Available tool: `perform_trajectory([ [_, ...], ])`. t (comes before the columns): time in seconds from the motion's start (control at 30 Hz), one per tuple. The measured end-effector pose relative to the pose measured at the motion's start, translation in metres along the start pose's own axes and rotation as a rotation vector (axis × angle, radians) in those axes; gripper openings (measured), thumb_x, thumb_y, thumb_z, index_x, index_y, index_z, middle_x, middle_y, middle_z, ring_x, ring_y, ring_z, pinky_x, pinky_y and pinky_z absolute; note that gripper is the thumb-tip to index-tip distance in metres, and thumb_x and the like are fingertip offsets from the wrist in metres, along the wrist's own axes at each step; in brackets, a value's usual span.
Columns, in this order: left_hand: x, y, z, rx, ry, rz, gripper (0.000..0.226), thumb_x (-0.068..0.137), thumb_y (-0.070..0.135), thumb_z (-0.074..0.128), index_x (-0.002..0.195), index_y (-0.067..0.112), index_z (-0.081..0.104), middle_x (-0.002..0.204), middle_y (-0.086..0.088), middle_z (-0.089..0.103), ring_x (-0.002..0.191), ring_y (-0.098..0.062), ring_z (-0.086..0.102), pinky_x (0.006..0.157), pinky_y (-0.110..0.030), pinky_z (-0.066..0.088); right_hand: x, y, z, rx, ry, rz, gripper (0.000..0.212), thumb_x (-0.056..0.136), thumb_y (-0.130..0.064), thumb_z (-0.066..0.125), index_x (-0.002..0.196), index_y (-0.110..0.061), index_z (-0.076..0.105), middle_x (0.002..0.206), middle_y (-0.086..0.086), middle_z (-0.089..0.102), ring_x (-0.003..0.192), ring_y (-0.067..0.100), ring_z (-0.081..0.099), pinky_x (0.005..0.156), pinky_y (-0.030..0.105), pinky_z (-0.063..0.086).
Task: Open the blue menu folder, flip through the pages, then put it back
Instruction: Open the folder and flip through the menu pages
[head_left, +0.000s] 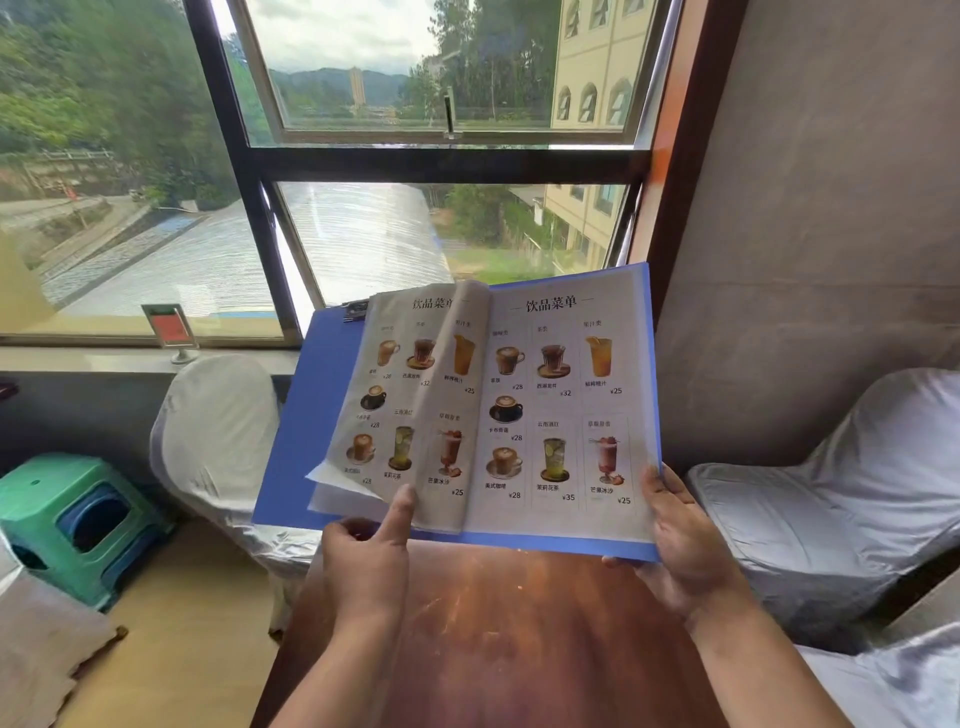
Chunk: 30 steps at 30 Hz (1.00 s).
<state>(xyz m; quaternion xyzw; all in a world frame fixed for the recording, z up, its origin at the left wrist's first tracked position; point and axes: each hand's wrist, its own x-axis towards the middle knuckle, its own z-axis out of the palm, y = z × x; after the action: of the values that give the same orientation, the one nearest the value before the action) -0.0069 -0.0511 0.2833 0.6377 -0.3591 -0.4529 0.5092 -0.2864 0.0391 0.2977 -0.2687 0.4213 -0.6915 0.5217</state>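
Note:
The blue menu folder (306, 415) is held open and tilted up above a brown wooden table (519, 623). Its pages show drink pictures with prices. One page (415, 395) is lifted and curves over toward the left, mid-turn. My left hand (371, 556) is at the bottom edge of that page, with the thumb pressed on its lower corner. My right hand (685, 535) grips the folder's lower right corner, thumb on top of the right-hand page (566, 410). A metal clip (356, 310) shows at the folder's top left.
White-covered chairs stand at the left (218, 436) and at the right (841, 499) of the table. Stacked green and blue plastic stools (78, 519) sit on the floor at left. A small sign holder (171, 332) stands on the window sill. A grey wall (805, 208) rises on the right.

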Motion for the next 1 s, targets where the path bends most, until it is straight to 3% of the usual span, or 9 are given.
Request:
perform_trajectory([
  [0.07,0.001,-0.003,-0.003,0.043,-0.007,-0.084,0.08,0.061,0.074,0.084,0.101,0.01,0.06,0.094,-0.009,0.068,0.081,-0.027,0.065,0.073,-0.05,0.062,0.0,0.0,-0.001,0.002,-0.003,0.0,0.04,0.108,-0.042,0.053,0.14,-0.023,0.068,0.135,0.021,0.074,0.114,0.051,0.073,0.047,0.048,0.066],
  [0.13,0.002,-0.006,-0.007,-0.053,-0.069,-0.182,0.088,0.048,0.077,0.084,0.094,0.008,0.058,0.079,-0.006,0.066,0.064,-0.022,0.061,0.053,-0.037,0.056,0.001,0.0,-0.002,-0.002,-0.006,-0.001,0.042,0.105,-0.045,0.057,0.14,-0.024,0.068,0.135,0.02,0.074,0.115,0.051,0.072,0.049,0.049,0.066],
  [0.17,0.004,-0.009,-0.008,-0.125,-0.109,-0.237,0.085,0.048,0.075,0.084,0.094,0.008,0.059,0.078,-0.005,0.066,0.062,-0.021,0.061,0.05,-0.035,0.054,0.002,0.0,-0.003,0.002,-0.01,-0.003,0.043,0.105,-0.046,0.058,0.14,-0.024,0.068,0.135,0.02,0.074,0.116,0.051,0.072,0.051,0.05,0.067],
  [0.27,0.01,-0.013,-0.013,-0.338,-0.259,-0.347,0.061,0.07,0.057,0.086,0.108,0.014,0.064,0.093,-0.006,0.071,0.08,-0.023,0.07,0.059,-0.037,0.06,0.002,-0.002,-0.005,0.014,-0.02,-0.013,0.039,0.107,-0.042,0.054,0.138,-0.022,0.069,0.132,0.02,0.075,0.111,0.049,0.075,0.049,0.049,0.066],
  [0.37,0.017,-0.013,-0.019,-0.521,-0.329,-0.318,0.04,0.071,0.036,0.085,0.102,0.019,0.066,0.075,0.001,0.077,0.064,-0.016,0.074,0.052,-0.032,0.062,0.002,-0.002,-0.006,0.01,-0.011,-0.007,0.039,0.107,-0.04,0.054,0.138,-0.022,0.07,0.131,0.02,0.076,0.11,0.049,0.075,0.047,0.049,0.066],
  [0.47,0.019,-0.014,-0.024,-0.541,-0.344,-0.268,0.028,0.072,0.032,0.084,0.09,0.023,0.064,0.073,0.004,0.076,0.061,-0.015,0.075,0.054,-0.033,0.062,0.001,-0.001,-0.006,-0.004,-0.015,-0.001,0.04,0.107,-0.042,0.053,0.138,-0.023,0.07,0.132,0.02,0.076,0.113,0.05,0.074,0.051,0.053,0.067],
  [0.6,0.02,-0.015,-0.028,-0.524,-0.338,-0.245,0.028,0.072,0.033,0.084,0.087,0.023,0.062,0.071,0.004,0.074,0.062,-0.015,0.075,0.061,-0.036,0.061,0.001,0.001,-0.006,0.003,-0.013,0.004,0.039,0.108,-0.042,0.052,0.138,-0.023,0.069,0.132,0.021,0.075,0.113,0.05,0.074,0.051,0.052,0.067],
  [1.0,0.018,-0.012,-0.033,-0.469,-0.308,-0.196,0.035,0.072,0.038,0.084,0.092,0.019,0.061,0.077,-0.001,0.072,0.064,-0.019,0.075,0.06,-0.038,0.062,0.004,0.005,-0.005,0.012,-0.019,0.006,0.039,0.106,-0.043,0.058,0.136,-0.021,0.07,0.131,0.022,0.076,0.107,0.049,0.077,0.047,0.048,0.066],
])
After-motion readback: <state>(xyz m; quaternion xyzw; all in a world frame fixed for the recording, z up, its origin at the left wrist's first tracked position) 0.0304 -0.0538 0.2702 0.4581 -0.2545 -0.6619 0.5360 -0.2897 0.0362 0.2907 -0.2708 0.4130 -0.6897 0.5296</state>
